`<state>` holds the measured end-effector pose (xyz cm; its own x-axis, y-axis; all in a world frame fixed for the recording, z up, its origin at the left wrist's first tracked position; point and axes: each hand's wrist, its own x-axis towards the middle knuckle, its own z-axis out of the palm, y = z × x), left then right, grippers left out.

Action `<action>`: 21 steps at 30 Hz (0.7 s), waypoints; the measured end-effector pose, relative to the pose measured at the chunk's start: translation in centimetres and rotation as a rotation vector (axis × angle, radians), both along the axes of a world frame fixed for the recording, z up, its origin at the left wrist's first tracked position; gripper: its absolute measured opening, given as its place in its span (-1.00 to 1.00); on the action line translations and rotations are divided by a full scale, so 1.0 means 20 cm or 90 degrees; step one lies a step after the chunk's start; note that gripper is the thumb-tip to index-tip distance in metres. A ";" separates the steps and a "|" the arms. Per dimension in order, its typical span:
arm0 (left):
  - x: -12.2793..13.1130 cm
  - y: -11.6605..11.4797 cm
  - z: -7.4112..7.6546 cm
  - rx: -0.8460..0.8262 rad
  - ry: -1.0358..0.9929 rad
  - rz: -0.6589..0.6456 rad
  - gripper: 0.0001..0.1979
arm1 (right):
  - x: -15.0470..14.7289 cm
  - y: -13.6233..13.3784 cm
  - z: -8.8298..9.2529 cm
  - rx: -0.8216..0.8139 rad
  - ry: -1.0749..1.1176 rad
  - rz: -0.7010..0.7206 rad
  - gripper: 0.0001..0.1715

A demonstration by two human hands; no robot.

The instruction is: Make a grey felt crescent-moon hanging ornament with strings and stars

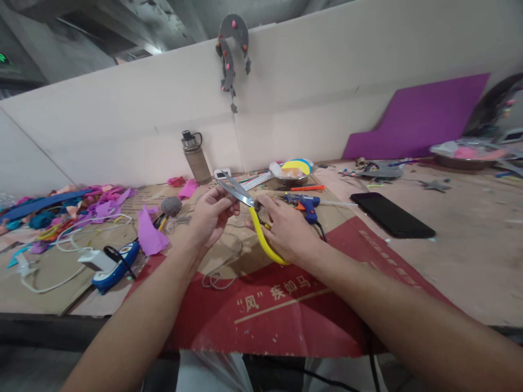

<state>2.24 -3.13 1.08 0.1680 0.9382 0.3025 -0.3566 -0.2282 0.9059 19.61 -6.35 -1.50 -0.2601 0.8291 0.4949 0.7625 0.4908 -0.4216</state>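
My right hand (pixel 286 226) grips a pair of scissors (pixel 261 237) by its yellow handles, with the blades parted and pointing up and left. Close to those blades, my left hand (pixel 214 215) is closed in a pinch on thin grey yarn (pixel 223 277); the yarn between the fingertips is too fine to see clearly. Loops of it lie below on the red-printed cardboard (pixel 281 310). A grey yarn ball (pixel 171 206) rests left of my left hand. Behind my right hand lies a blue glue gun (pixel 308 204).
A bottle (pixel 196 158) stands by the white partition (pixel 306 98). Left are felt scraps (pixel 110 204), a blue power strip (pixel 116 267) and white cables. A black phone (pixel 392 215) and a grey star (pixel 436 185) lie right. A bowl (pixel 292 178) sits behind.
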 end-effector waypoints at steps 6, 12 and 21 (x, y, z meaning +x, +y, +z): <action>0.00 -0.01 0.01 -0.020 -0.009 0.001 -0.84 | 0.00 0.00 0.01 -0.057 0.081 0.044 -0.57; -0.01 0.00 0.01 -0.022 -0.033 0.009 -0.79 | 0.01 0.01 0.02 -0.102 0.197 0.100 -0.58; -0.01 0.01 0.00 0.009 -0.046 0.000 -0.81 | -0.01 0.02 -0.03 -0.019 0.073 0.095 -0.48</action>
